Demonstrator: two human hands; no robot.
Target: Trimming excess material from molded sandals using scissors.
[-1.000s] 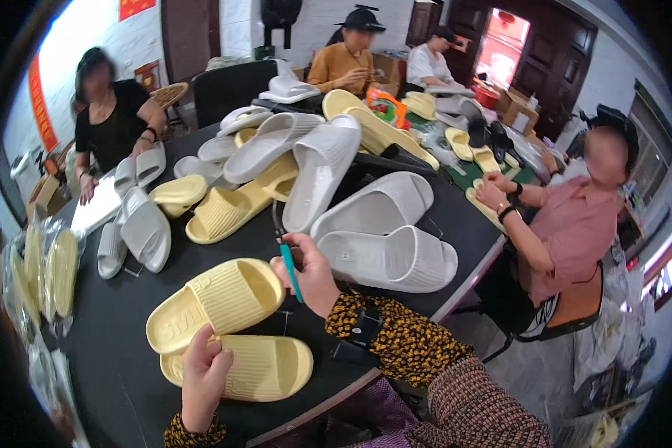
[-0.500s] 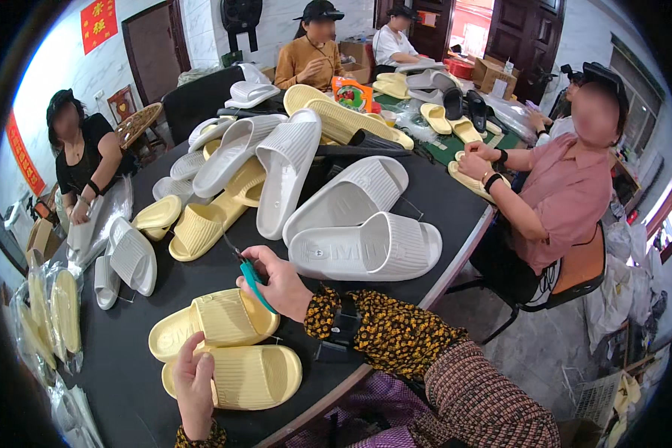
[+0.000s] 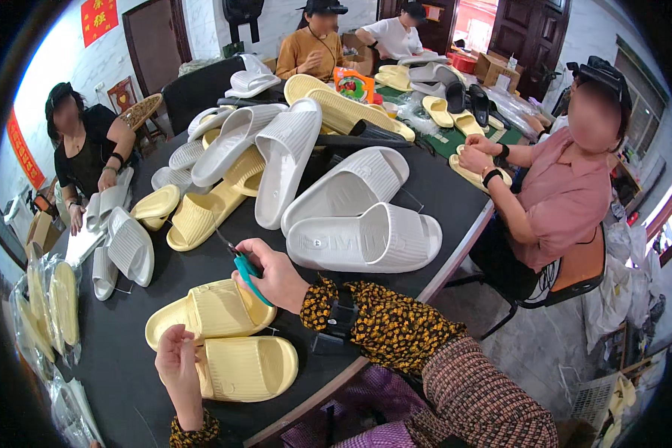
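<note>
Two pale yellow slide slippers lie side by side in front of me: the farther slipper (image 3: pixel 235 308) and the nearer slipper (image 3: pixel 257 368). My left hand (image 3: pixel 179 366) is over their left ends, its fingers curled together. What the fingertips pinch, if anything, is too small to make out. My right hand (image 3: pixel 280 280) is closed on teal-handled scissors (image 3: pixel 248 278), just above the farther yellow slipper, the dark blades pointing away to the left. Short thin ties stick out by the yellow pair's right ends. Beyond my right hand rest two large white slippers (image 3: pixel 351 250).
White and yellow slippers (image 3: pixel 287 149) are heaped across the black table (image 3: pixel 119 351). Bagged yellow slippers (image 3: pixel 66 302) lie at the left edge. A person in black (image 3: pixel 89 142) handles white slippers at left; a person in pink (image 3: pixel 560 179) works at right. More people sit beyond.
My left hand has shifted a little left and its fingers have drawn together. My right hand with the scissors hardly moves. The person at left now has white slippers in hand.
</note>
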